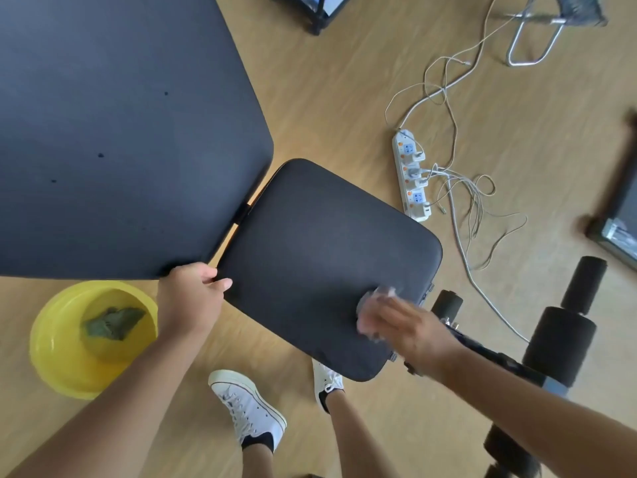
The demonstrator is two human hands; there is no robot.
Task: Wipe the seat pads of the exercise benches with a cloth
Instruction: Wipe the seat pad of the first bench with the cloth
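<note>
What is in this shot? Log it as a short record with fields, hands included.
setting: wooden floor, seen from above
seat pad: black seat pad, next to the larger back pad
right hand: right hand pressing a pale cloth on the seat pad's near right corner, blurred
left hand: left hand gripping the seat pad's left corner
basin: yellow basin on the floor at left, with a dark green cloth in it
nearby: white power strip with tangled cables, foam leg rollers
</note>
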